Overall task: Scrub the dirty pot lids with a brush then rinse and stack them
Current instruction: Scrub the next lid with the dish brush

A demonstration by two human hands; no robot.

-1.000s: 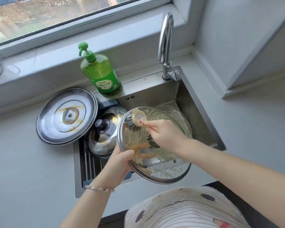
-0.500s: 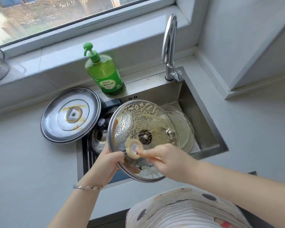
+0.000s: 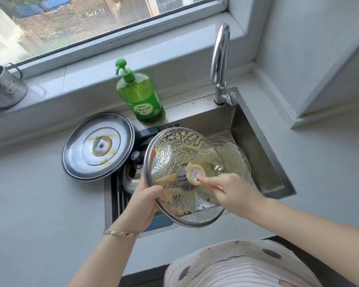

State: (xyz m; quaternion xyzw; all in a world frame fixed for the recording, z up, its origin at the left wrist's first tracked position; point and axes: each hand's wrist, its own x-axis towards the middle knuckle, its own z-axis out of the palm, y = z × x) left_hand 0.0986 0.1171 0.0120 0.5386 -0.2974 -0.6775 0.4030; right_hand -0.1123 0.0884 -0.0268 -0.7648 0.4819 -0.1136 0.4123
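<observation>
Over the sink (image 3: 263, 154), the left hand (image 3: 144, 206) grips the tilted, smeared glass lid (image 3: 174, 150) by its rim while the right hand (image 3: 234, 193), closed around the brush (image 3: 192, 176), scrubs mid-lid; next, likely, the residue near the lower edge.

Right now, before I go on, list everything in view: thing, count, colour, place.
glass lid: 1, clear, smeared, held tilted over sink
second glass lid: 1, clear, in sink behind it
knobbed lid: 1, steel, black knob, on sink rack
steel lid: 1, silver, stained, counter left of sink
brush: 1, beige head, against held lid
soap bottle: 1, green, sink ledge
faucet: 1, chrome, sink's back corner
metal cup: 1, grey, windowsill
sink: 1, steel
left hand: grips lid rim
right hand: holds brush
</observation>
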